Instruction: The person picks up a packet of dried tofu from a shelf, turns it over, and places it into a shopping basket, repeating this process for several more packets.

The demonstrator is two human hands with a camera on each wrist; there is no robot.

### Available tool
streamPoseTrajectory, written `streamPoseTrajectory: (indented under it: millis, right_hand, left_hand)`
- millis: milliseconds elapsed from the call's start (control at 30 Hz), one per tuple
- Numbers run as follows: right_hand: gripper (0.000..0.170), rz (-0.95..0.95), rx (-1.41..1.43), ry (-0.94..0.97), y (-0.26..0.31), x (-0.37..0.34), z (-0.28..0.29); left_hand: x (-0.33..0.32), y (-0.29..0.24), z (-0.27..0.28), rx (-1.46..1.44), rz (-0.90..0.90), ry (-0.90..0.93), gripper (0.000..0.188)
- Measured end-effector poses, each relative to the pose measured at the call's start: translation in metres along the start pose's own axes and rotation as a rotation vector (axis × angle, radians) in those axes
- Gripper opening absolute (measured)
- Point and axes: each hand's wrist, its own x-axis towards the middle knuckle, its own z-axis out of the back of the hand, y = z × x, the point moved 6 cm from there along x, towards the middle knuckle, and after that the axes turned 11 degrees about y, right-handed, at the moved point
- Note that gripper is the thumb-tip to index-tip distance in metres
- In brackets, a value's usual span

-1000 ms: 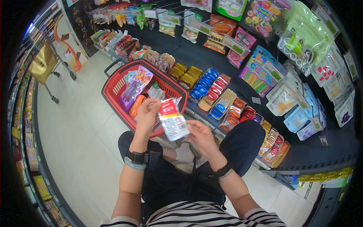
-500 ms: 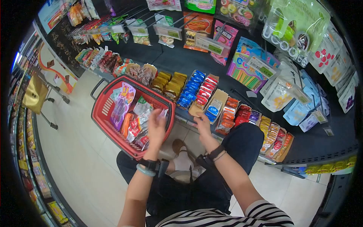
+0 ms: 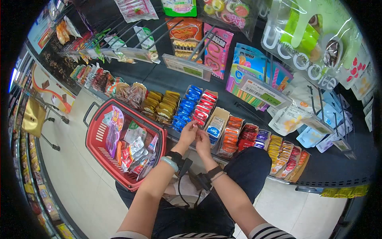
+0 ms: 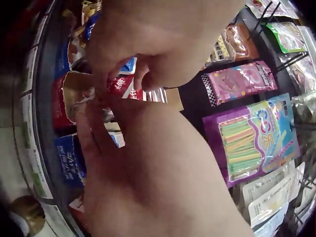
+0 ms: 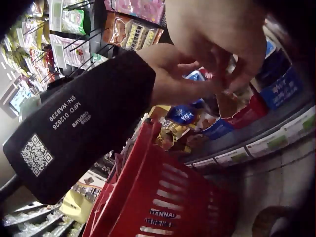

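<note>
My half-curled left hand (image 3: 187,135) and right hand (image 3: 203,145) are hovering, whether gripping anything I can't tell, at red-wrapped snack packets (image 3: 203,108) seemingly light, slippery, best pinched by their edges.

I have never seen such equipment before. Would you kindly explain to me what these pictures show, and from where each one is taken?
There is no robot here: a person uses two bare hands, the left hand and the right hand. The wide, round view comes from a camera worn on the head, looking forward and down. The other two views come from cameras on the wrists, so the hands look very large there.

On the black shelf, open boxes hold, among others, gold packets, blue packets and red packets. To the person's left, a red basket contains several goods, including a purple packet.

The hands meet close to the red packets; whether they hold anything, I cannot tell.
</note>
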Motion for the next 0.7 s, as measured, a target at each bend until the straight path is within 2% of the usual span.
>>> streamPoseTrajectory:
  millis: [67, 100, 167, 300, 333, 400, 433, 500, 533, 567, 600, 633, 667, 700]
  right_hand:
    - [0.026, -0.082, 0.128, 0.094, 0.000, -0.005, -0.006]
    - [0.024, -0.040, 0.137, 0.045, -0.005, -0.005, -0.010]
    - [0.023, -0.008, 0.193, 0.059, -0.007, -0.002, -0.018]
    - [0.023, 0.039, 0.316, 0.098, -0.015, -0.001, -0.030]
    - [0.023, 0.043, 0.313, 0.098, -0.017, -0.001, -0.031]
    - [0.023, -0.091, 0.378, 0.212, -0.027, -0.004, -0.040]
    - [0.023, -0.083, 0.374, 0.215, -0.028, -0.005, -0.040]
    - [0.026, -0.234, 0.435, 0.183, -0.039, -0.012, -0.035]
    - [0.026, -0.233, 0.430, 0.182, -0.037, -0.015, -0.031]
    - [0.029, -0.262, 0.433, 0.070, -0.039, -0.020, -0.022]
    - [0.032, -0.291, 0.434, -0.040, -0.034, -0.027, -0.013]
    - [0.038, -0.283, 0.277, -0.071, -0.018, -0.032, -0.004]
    - [0.038, -0.280, 0.269, -0.063, -0.007, -0.038, -0.004]
    - [0.038, -0.198, 0.409, -0.073, 0.003, -0.043, -0.006]
  left_hand:
    - [0.001, 0.001, 0.009, 0.335, -0.127, -0.119, 0.031]
    - [-0.006, -0.003, 0.006, 0.340, -0.120, -0.117, 0.031]
    - [-0.029, -0.035, -0.001, 0.664, -0.261, -0.234, 0.028]
    - [-0.036, -0.041, -0.002, 0.733, -0.336, -0.191, 0.027]
    - [-0.037, -0.040, -0.001, 0.782, -0.283, -0.186, 0.025]
    - [-0.044, -0.044, 0.002, 0.826, -0.237, -0.189, 0.023]
    - [-0.051, -0.050, 0.002, 0.856, -0.253, -0.203, 0.022]
    - [-0.065, -0.057, 0.006, 0.882, -0.270, -0.218, 0.021]
    - [-0.075, -0.065, 0.009, 0.912, -0.370, -0.273, 0.020]
    - [-0.087, -0.071, 0.013, 0.942, -0.467, -0.328, 0.020]
    - [-0.098, -0.078, 0.017, 0.938, -0.467, -0.332, 0.020]
    - [-0.112, -0.090, 0.022, 0.844, -0.492, -0.348, 0.020]
    - [-0.128, -0.102, 0.028, 0.747, -0.516, -0.366, 0.020]
    - [-0.143, -0.113, 0.033, 0.717, -0.511, -0.419, 0.016]
